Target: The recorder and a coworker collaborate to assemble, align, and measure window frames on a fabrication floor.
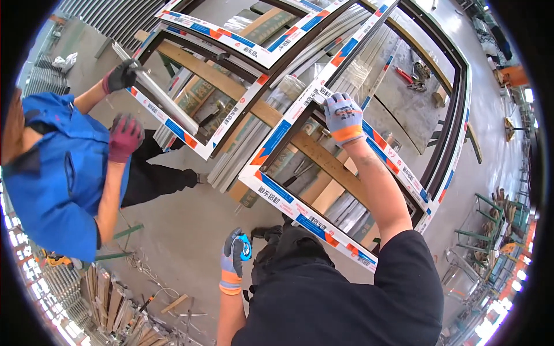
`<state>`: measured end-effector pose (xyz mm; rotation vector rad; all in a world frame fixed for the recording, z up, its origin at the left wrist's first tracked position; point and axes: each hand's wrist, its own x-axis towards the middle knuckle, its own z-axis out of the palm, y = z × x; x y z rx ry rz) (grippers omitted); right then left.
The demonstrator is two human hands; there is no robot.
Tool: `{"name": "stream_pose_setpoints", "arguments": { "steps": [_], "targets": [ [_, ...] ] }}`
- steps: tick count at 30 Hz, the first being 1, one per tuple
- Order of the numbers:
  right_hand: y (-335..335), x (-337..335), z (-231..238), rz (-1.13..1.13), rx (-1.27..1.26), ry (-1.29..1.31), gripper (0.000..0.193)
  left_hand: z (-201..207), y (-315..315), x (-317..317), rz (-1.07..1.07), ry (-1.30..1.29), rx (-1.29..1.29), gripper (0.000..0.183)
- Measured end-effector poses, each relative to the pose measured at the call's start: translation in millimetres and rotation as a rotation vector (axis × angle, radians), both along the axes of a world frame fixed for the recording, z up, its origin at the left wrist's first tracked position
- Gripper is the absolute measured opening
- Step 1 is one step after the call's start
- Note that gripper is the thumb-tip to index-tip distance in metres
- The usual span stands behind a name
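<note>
Head view: the left hand [234, 254] is closed around a blue tool [246, 247]; a loosened grip could drop it. The right hand [344, 118] meets the near frame [274, 138] at an inner corner; whether that grip is clamped or merely resting cannot be told. The near frame lies over a wooden plank [320, 157]; uneven pressure could shift it. A white strip [167, 104] beside the co-worker's dark glove [120, 76], if swung, could scratch the neighbouring frame [171, 125]. Count: one blue tool, one white strip, at least three frames.

Floor [179, 242]: smooth, grey
Lower left: heaped wooden strips [104, 294]
Right: green metal racks [470, 234]
Light: white glare [490, 323], lower right
</note>
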<state>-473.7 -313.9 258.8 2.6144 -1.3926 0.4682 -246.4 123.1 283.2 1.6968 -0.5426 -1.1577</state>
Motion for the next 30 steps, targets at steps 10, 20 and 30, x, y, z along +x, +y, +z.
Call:
{"name": "stream_pose_setpoints", "arguments": {
  "steps": [10, 20, 30],
  "targets": [
    [-16.5, -7.5, -2.5, -0.042, 0.025, -0.056, 0.017, 19.4, -48.6, -3.4, 0.017, 0.088, 0.146, 0.044],
    [-17.2, -0.2, 5.3, -0.330, 0.221, -0.511, 0.021, 28.4, -30.9, -16.2, 0.068, -0.051, 0.110, 0.044],
    [31.7, 9.3, 20.2, 0.179, 0.120, -0.658, 0.026, 15.7, -20.4, -33.8, 0.266, 0.223, 0.049, 0.045]
  ]
}}
